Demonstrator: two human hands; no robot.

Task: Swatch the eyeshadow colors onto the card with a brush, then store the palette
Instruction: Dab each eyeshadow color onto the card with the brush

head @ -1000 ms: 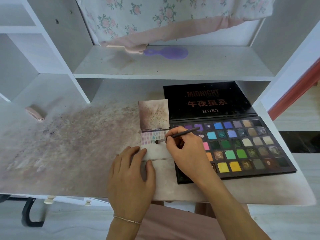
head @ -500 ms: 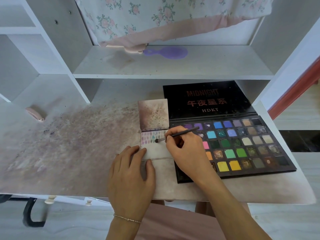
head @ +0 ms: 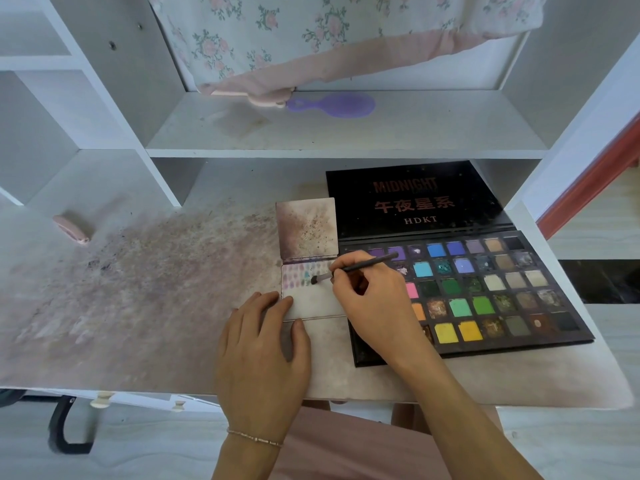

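Nearest the camera, the left hand (head: 261, 355) lies flat on the stained white desk top (head: 138, 306), fingers straight and relaxed, a thin beaded bracelet (head: 254, 437) at the wrist. Its fingertips press on the lower left corner of the small pale swatch card (head: 313, 299), which lies on the desk just left of the palette. To its right, the right hand (head: 372, 299) pinches a slim dark-handled makeup brush (head: 353, 268) between thumb and curled fingers; the handle slants up and right over the palette, and the dark bristle tip touches the card beside rows of pink, purple and teal smudges near the card's upper edge. The heel of that hand rests over the left edge of the large black eyeshadow palette (head: 485, 296), open flat on the desk, its pans of blue, green, yellow, pink and brown showing. Its black lid (head: 415, 199) leans back, printed MIDNIGHT and HDKT. A dusty square panel (head: 308, 228) stands just above the card. Farther left lies a small pink oblong object (head: 71, 228). On the white shelf (head: 346, 133) behind rest a purple plastic hairbrush (head: 334, 104) and a pink one (head: 266, 97), under a hanging floral cloth (head: 311, 29).
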